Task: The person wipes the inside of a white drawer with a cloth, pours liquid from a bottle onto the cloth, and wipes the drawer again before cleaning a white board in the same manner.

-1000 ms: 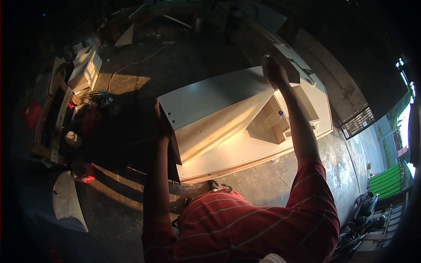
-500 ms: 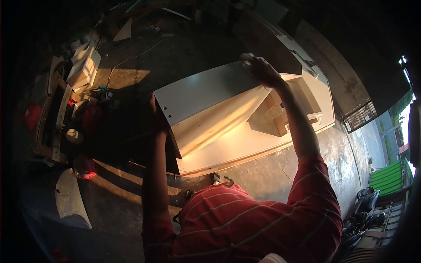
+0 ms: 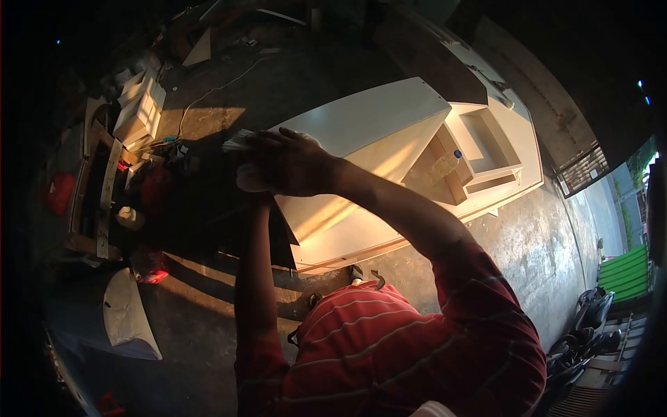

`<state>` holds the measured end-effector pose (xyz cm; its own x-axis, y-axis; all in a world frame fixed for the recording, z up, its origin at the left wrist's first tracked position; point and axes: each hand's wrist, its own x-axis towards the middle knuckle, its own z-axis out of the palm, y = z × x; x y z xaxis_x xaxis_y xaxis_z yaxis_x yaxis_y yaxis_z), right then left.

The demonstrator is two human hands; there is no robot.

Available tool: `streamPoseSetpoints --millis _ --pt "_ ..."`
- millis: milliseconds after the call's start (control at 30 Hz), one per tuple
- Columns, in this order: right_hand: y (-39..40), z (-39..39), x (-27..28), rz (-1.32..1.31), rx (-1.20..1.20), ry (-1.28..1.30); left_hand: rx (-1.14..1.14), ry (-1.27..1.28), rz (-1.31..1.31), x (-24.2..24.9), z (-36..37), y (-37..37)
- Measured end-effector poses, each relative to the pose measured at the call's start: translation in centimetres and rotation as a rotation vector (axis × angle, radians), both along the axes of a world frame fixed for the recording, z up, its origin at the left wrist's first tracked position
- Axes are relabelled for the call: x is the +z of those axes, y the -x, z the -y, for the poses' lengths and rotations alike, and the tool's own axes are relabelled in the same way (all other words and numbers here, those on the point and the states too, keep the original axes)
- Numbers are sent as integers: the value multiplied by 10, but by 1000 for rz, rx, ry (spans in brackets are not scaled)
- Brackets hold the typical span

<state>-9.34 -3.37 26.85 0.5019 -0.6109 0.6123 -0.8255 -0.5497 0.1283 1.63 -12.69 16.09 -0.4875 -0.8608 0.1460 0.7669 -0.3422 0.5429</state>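
A white wooden cabinet [image 3: 379,115] lies on its side, its light inner face lit by low sun. At the left end of its top panel, my right hand [image 3: 295,163] presses down on a bunched white cloth [image 3: 251,178], which sticks out past the fingers. My left arm [image 3: 256,271] reaches up to that same end; its hand is in shadow behind the right hand and the cloth, so its fingers are hidden. A clear plastic bottle [image 3: 445,165] with a blue cap is inside the cabinet, beside a small open compartment [image 3: 486,139].
Light wooden boxes [image 3: 139,111] and a wooden frame [image 3: 103,194] stand at the left among clutter. A cable [image 3: 201,95] crosses the floor. A curved pale panel [image 3: 128,316] is at lower left. Motorbikes [image 3: 587,323] and a green corrugated sheet [image 3: 625,274] are at the right.
My right hand has swept left along the top panel, from the far right end to the left end. The bottle and compartment now show more fully. My left arm stays by the left end.
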Motion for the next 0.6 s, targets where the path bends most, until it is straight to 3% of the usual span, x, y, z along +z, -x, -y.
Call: streamPoseSetpoints --millis 100,167,233,267,333,433,567,600 --pt "68 10 -4 -180 -16 125 59 -52 1 -6 2 -3" --pt "144 22 -2 -212 -78 8 124 102 246 -21 14 -11" --pt "180 -7 41 146 -537 -434 167 70 274 -20 15 -8" --pt "203 -8 36 147 -536 -433 112 54 269 -6 4 -10" --pt "247 5 5 -117 -728 -368 53 50 263 4 -2 -10" --pt "172 -27 -5 -103 -386 -89 120 46 314 5 -1 -9" --pt "184 -36 1 -126 -161 -84 203 81 374 3 -5 -10" --pt "208 -30 10 141 -247 -291 228 94 385 5 -4 -11"
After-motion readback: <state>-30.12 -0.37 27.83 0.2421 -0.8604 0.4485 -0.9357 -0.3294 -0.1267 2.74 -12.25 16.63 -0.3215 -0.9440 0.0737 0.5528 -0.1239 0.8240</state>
